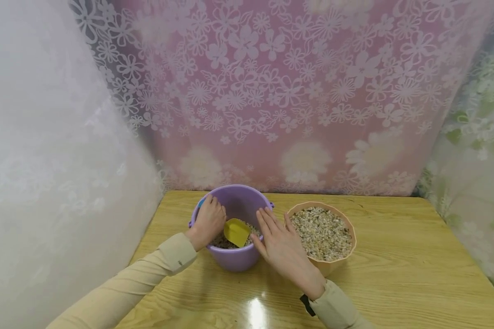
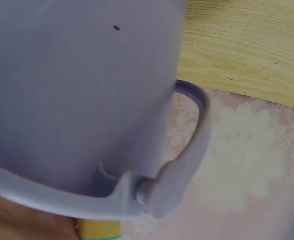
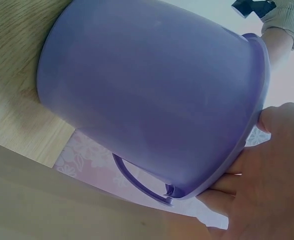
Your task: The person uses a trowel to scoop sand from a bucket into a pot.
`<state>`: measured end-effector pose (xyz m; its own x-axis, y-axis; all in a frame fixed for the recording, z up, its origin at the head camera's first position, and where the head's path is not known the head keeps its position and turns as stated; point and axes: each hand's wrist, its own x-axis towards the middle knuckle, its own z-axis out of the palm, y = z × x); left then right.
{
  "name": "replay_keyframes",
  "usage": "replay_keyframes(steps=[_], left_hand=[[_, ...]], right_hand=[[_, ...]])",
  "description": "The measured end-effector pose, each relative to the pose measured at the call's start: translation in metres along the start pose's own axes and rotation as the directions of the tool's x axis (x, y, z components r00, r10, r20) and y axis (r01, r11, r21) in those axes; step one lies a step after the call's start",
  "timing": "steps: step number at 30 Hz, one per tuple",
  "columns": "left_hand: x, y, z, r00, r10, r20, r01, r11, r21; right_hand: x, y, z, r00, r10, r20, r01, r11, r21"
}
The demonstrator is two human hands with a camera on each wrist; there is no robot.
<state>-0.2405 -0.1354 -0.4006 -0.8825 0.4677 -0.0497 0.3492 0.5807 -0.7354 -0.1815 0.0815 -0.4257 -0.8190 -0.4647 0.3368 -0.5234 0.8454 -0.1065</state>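
My left hand (image 1: 209,218) reaches over the rim of a purple bucket (image 1: 235,260) and grips a yellow shovel (image 1: 236,232). The shovel's yellow blade lies over grain-like bits (image 1: 221,241) inside the bucket, and a blue end shows beyond my fingers. In the left wrist view, a piece of the yellow handle (image 2: 99,229) shows beside that hand, below the rim. My right hand (image 1: 281,246) lies at the bucket's right rim with its fingers straight. In the right wrist view, its fingers and thumb touch the rim, spread along it.
Right of the bucket, close by my right hand, stands an orange bowl (image 1: 353,246) full of pale, mixed grain-like bits. Both stand on a wood-grain table (image 1: 411,265). The bucket's handle (image 3: 137,185) hangs on the far side. Flowered cloth (image 1: 271,91) walls in the table's back and sides.
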Motion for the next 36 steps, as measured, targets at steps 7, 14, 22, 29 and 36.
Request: replay_keyframes(steps=[7, 14, 22, 29, 36], left_hand=[[0.002, -0.002, 0.006, 0.997, -0.013, -0.073, 0.016, 0.999, 0.041], [0.000, -0.010, 0.011, 0.968, -0.143, -0.206, 0.125, 0.987, -0.096], [-0.006, -0.021, 0.014, 0.867, -0.314, -0.386, 0.216, 0.936, -0.277], [-0.010, -0.027, 0.013, 0.888, -0.282, -0.362, 0.209, 0.951, -0.229], [-0.011, -0.029, 0.004, 0.969, -0.162, -0.184, 0.166, 0.986, 0.007]], right_hand=[[-0.001, -0.001, -0.001, 1.000, 0.001, -0.002, -0.001, 1.000, 0.005], [-0.003, -0.003, -0.002, 1.000, 0.001, -0.004, -0.001, 1.000, 0.009], [-0.003, -0.001, -0.002, 1.000, 0.003, -0.008, -0.003, 1.000, 0.007], [0.003, 0.001, -0.005, 0.998, -0.065, 0.014, 0.064, 0.996, 0.057], [0.002, 0.002, -0.004, 0.995, -0.081, 0.053, 0.076, 0.994, 0.084]])
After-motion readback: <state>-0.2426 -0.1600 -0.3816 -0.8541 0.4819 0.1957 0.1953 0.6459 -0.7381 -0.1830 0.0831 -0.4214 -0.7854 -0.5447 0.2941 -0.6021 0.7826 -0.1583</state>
